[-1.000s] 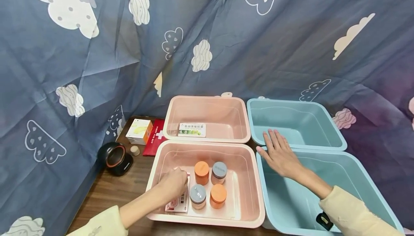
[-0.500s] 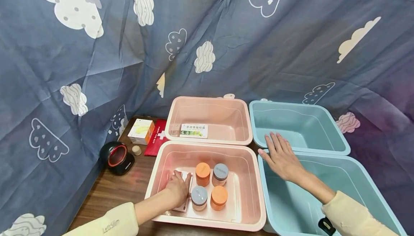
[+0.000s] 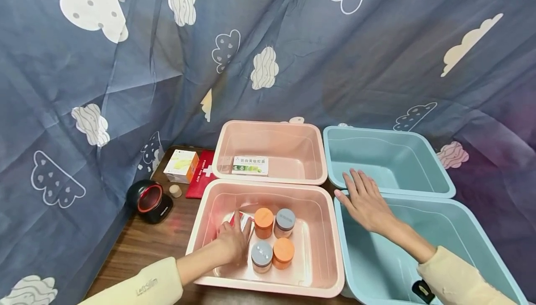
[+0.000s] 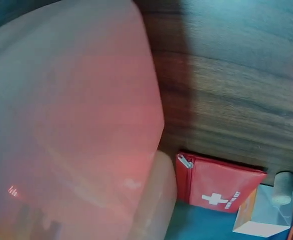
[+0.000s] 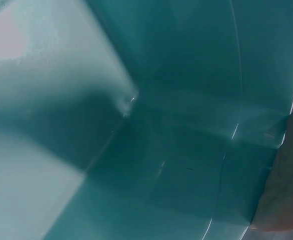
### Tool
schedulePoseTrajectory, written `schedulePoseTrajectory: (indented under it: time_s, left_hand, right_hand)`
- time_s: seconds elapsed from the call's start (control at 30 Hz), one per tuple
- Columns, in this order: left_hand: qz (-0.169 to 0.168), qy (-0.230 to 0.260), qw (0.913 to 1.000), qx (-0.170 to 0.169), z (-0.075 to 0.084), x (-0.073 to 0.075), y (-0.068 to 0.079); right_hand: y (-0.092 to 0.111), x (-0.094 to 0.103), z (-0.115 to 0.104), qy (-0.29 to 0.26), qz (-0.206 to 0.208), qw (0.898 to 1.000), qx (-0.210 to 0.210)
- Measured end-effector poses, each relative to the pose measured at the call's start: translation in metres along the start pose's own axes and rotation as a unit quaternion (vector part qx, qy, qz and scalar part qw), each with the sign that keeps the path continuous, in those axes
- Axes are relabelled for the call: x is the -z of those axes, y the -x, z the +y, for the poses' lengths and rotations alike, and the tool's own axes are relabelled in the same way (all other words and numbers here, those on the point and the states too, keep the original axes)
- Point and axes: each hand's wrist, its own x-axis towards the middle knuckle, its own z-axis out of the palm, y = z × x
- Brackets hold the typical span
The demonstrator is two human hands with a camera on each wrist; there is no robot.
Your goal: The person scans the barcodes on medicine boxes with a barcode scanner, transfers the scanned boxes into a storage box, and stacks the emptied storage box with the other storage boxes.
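The head view shows the left hand (image 3: 235, 241), thumb and fingers pinching the red-and-white carton (image 3: 244, 221) inside the near pink bin (image 3: 268, 288). We note the carton now sits farther back than half a second ago, and the near grey-lidded jar (image 3: 262, 256) stands closer to its orange-lidded neighbour (image 3: 283, 253); we judge the carton unsettled. The right hand (image 3: 367, 206) lies over the near blue bin (image 3: 452, 235), fingers straight, slightly spread. Only the left wrist view shows the zip (image 4: 185, 161) of the first-aid pouch (image 4: 221, 185); it hides the grip.

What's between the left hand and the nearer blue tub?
Beside the left hand, the head view shows two orange-lidded jars and two grey-lidded jars, then bare floor and the wall of the nearer pink tub.
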Motion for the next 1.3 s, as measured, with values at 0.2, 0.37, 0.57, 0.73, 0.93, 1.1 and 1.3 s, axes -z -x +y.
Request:
schedulePoseTrajectory:
  time_s: [0.2,0.37,0.57,0.73,0.93,1.1,1.3]
  left_hand:
    - [0.055,0.136,0.9885,-0.036,-0.021,0.019,0.01]
    - [0.126,0.213,0.9671,-0.057,-0.036,0.037,0.032]
    - [0.202,0.29,0.9345,-0.045,-0.063,0.064,0.072]
    - [0.326,0.272,0.9052,-0.019,-0.105,0.069,0.102]
    - [0.401,0.257,0.8781,0.046,-0.155,0.047,0.104]
    - [0.337,0.3,0.8875,0.094,-0.177,0.023,0.089]
    - [0.38,0.32,0.8625,0.097,-0.189,-0.006,0.074]
  right_hand:
    - [-0.001,0.0,0.001,0.005,0.003,1.0,0.003]
    - [-0.002,0.007,-0.008,0.007,-0.01,1.0,-0.001]
    - [-0.004,0.004,-0.007,0.006,-0.001,1.0,0.008]
    - [-0.003,-0.003,0.003,0.012,0.005,1.0,0.015]
    - [0.0,-0.001,0.008,0.007,0.001,1.0,0.003]
    - [0.001,0.001,0.005,0.013,0.01,1.0,0.003]
    - [0.002,0.0,0.001,0.014,0.01,1.0,0.006]
